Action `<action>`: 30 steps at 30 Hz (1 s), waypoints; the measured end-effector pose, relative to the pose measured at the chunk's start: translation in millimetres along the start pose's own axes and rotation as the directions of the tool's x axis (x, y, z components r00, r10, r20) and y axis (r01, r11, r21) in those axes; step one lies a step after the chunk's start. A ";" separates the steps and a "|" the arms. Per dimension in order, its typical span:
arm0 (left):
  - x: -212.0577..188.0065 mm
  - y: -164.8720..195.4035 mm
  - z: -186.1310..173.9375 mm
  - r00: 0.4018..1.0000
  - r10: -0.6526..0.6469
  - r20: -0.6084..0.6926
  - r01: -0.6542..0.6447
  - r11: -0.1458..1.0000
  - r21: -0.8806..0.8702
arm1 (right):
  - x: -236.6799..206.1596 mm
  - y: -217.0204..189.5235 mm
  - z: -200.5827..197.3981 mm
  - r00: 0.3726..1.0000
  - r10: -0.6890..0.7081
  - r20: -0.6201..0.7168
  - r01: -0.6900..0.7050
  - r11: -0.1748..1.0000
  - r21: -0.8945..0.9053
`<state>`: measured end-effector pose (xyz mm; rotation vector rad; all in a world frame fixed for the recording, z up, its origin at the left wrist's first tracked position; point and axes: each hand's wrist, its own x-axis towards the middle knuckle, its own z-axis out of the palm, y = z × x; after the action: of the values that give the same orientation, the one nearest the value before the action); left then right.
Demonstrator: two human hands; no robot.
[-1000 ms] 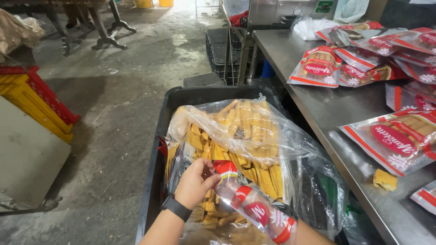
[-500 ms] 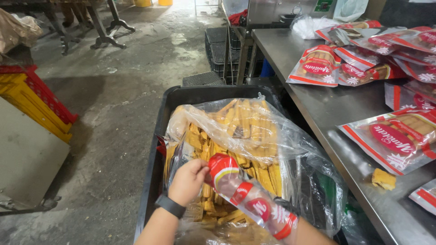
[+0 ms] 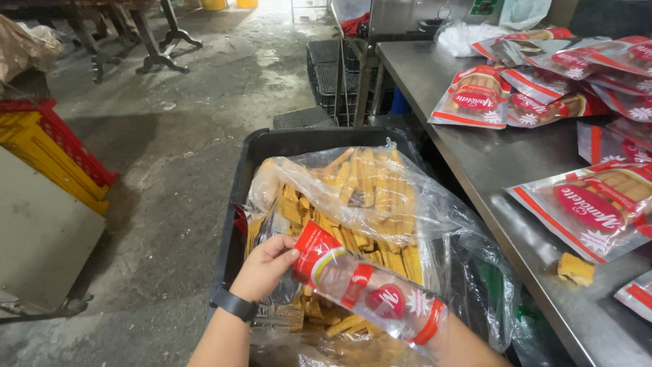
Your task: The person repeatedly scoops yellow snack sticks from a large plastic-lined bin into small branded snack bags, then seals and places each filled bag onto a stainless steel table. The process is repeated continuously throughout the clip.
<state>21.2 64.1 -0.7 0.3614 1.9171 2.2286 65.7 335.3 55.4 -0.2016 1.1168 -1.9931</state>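
Left hand (image 3: 266,266) pinches the red top edge of an empty printed pouch (image 3: 367,292), thumb over, fingers under, clamped on the pouch mouth. The pouch is clear with red bands and a round red mark; it lies slanted over the crate, mouth up-left and bottom down-right. Likely held at the mouth so it can be opened right above the stock.

Right hand: only the forearm (image 3: 462,346) shows at the bottom edge, under the pouch's lower end; the hand itself is hidden behind the pouch, so I cannot tell how its fingers stand.

Left wrist bent back a little, black wristband (image 3: 234,304) on it, forearm coming up from the bottom of the view.

Below the pouch: a black plastic crate (image 3: 272,146) on the floor, lined with a big clear plastic bag (image 3: 380,204) full of yellow biscuit sticks (image 3: 370,183). Crate sits just beside the steel table (image 3: 502,163), within reach of both.

On the table: filled red-and-clear packets (image 3: 475,98) lying flat in a loose spread, one more near (image 3: 598,207), and a loose biscuit piece (image 3: 576,268) close to the edge. Stacked red and yellow crates (image 3: 47,149) stand well apart on the left.
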 end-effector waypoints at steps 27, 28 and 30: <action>-5.9 22.1 -35.1 0.968 -0.175 -0.180 0.137 0.968 -0.210 | -33.2 -37.7 -95.3 0.756 -0.470 -0.457 0.279 0.861 -0.425; -6.2 21.3 -35.8 0.966 -0.173 -0.194 0.133 0.970 -0.202 | -31.8 -36.3 -94.5 0.767 -0.478 -0.427 0.267 0.844 -0.465; -6.2 21.0 -37.6 0.960 -0.156 -0.232 0.117 0.978 -0.174 | -28.3 -36.7 -92.1 0.756 -0.503 -0.419 0.246 0.812 -0.530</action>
<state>16.4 23.7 14.4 -0.0724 1.7920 2.4053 17.4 424.2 35.8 -0.1038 2.0586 -2.1892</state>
